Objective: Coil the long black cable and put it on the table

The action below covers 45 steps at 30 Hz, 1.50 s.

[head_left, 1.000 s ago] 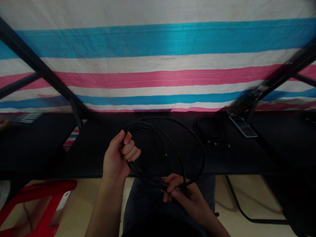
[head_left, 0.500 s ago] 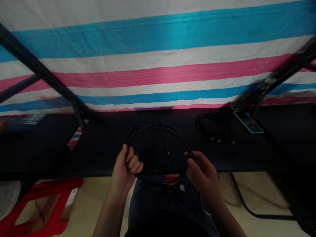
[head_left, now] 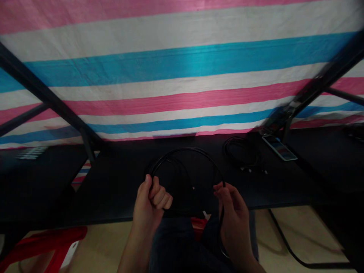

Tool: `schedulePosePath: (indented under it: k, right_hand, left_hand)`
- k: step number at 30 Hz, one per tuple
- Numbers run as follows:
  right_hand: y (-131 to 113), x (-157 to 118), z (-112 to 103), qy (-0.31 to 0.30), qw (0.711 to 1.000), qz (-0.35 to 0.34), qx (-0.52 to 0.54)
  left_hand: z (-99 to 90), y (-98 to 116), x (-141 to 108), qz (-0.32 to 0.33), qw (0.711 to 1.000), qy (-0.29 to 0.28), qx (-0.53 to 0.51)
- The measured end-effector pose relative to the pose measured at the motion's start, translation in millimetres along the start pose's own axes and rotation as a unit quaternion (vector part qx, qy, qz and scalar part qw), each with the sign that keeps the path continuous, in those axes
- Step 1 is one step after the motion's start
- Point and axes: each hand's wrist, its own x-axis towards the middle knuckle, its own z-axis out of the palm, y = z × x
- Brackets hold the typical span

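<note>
My left hand (head_left: 150,206) is closed around the left side of a coiled black cable (head_left: 186,151), thumb up. The coil arcs over the black table (head_left: 119,182) to my right hand (head_left: 231,214), which pinches the cable's right side and lets a strand run down past the palm. Both hands are held just above the table's near edge, over my lap. A small light-coloured connector tip hangs between the hands.
A second black cable coil (head_left: 241,153) lies on the table at the right, with a phone (head_left: 280,148) beyond it by a slanted black frame leg. A striped pink, blue and white cloth (head_left: 182,76) hangs behind. A red stool (head_left: 42,246) stands at lower left.
My right hand rose from below the coil to its right side and now holds it there. The loop has become smaller. The view has tilted upward a little.
</note>
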Motion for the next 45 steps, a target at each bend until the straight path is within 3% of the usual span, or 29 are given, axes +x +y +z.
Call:
schedulePosePath:
  k: [7, 10, 13, 16, 19, 24, 28, 33, 37, 41, 45]
  right_hand:
    - [16, -13, -10, -0.082, 0.992, -0.092, -0.033]
    - [38, -21, -25, -0.112, 0.989, -0.06, -0.079]
    - [58, -29, -43, -0.188, 0.976, -0.016, -0.107]
    - [67, -38, -54, -0.248, 0.961, 0.08, -0.094]
    - [58, -42, -47, -0.28, 0.943, 0.175, -0.032]
    - [20, -24, -5, -0.283, 0.928, 0.188, 0.152]
    - [-10, -7, 23, -0.221, 0.889, 0.209, 0.342]
    - [-30, 1, 34, -0.182, 0.876, 0.175, 0.411]
    - [-37, 9, 30, -0.199, 0.869, 0.214, 0.399]
    - [-40, 17, 21, -0.232, 0.869, 0.207, 0.385]
    - [-37, 16, 18, -0.287, 0.857, 0.19, 0.384]
  left_hand:
    - [36.1, 9, 6, 0.123, 0.991, 0.032, 0.046]
    - [48.4, 22, 8, 0.139, 0.987, 0.067, 0.043]
    - [53.5, 35, 11, 0.132, 0.987, 0.083, 0.027]
    - [54.5, 41, 13, 0.144, 0.985, 0.096, 0.015]
    - [55.9, 36, 14, 0.143, 0.983, 0.112, -0.01]
    - [58.9, 7, 7, 0.161, 0.973, 0.145, -0.077]
    - [51.4, -23, -8, 0.169, 0.969, 0.157, -0.086]
    - [26.6, -59, -29, 0.113, 0.979, 0.15, -0.075]
    - [-0.6, -68, -35, 0.049, 0.981, 0.18, -0.047]
    - [-24.8, -73, -33, -0.017, 0.966, 0.255, -0.028]
    - [-29.4, -92, -37, -0.051, 0.946, 0.319, -0.01]
